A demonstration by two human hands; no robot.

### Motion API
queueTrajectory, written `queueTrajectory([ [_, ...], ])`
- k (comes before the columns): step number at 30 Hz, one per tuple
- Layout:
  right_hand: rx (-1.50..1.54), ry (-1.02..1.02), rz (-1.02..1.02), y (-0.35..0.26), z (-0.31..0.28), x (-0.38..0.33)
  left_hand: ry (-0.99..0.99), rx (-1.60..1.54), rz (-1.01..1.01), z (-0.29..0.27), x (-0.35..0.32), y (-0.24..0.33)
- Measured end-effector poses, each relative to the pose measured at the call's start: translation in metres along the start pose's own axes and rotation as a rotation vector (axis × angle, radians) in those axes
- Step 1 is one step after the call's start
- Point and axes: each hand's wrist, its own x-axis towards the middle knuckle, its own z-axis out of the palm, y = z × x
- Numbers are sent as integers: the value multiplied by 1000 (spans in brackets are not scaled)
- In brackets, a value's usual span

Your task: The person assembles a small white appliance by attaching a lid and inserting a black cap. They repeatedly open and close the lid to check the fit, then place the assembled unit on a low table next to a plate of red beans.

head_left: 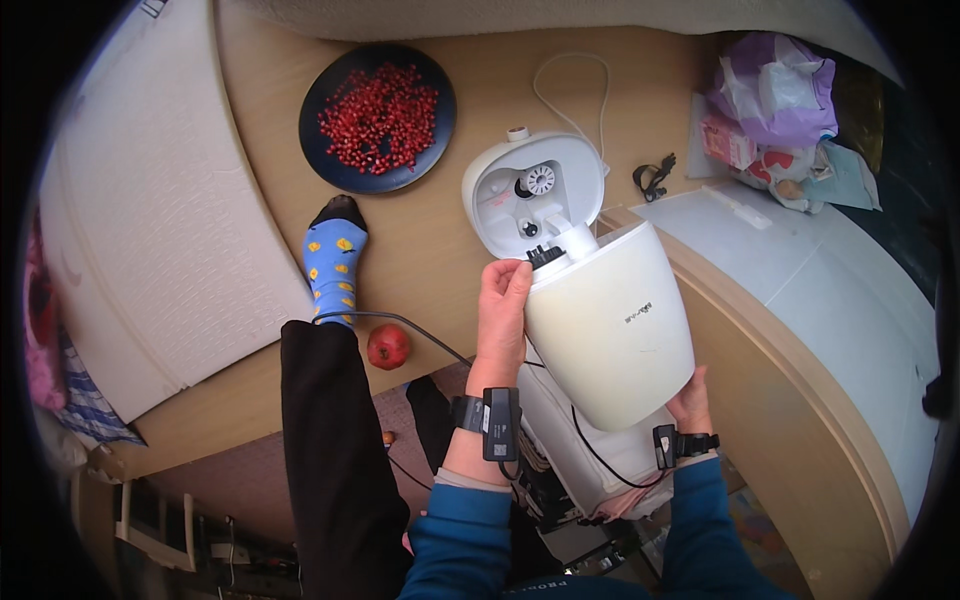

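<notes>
The white, tapered plastic humidifier tank is held between both hands. Left hand fingers grip its capped end; right hand clasps the opposite end.

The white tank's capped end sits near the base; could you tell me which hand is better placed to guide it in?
Left, probably. The left hand grips the white tank beside its cap, nearest the base; the right hand only supports the far end.

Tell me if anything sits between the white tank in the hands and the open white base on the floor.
Nothing visible does. The tank, held by the left hand and right hand, hangs just beside the base, its black-capped end nearest it. The plate of red seeds lies well aside.
</notes>
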Motion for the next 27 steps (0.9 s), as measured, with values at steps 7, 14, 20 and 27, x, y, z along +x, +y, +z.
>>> queueTrajectory([
  [7,-210,92,80,-13,10,6,19,-95,94,-3,1,-9],
  [14,-423,273,58,-22,34,21,6,-80,181,9,3,-3],
  [20,-666,309,8,-43,47,33,17,-75,199,13,9,-3],
  [27,-803,227,-144,-70,86,44,202,238,214,13,24,-1],
])
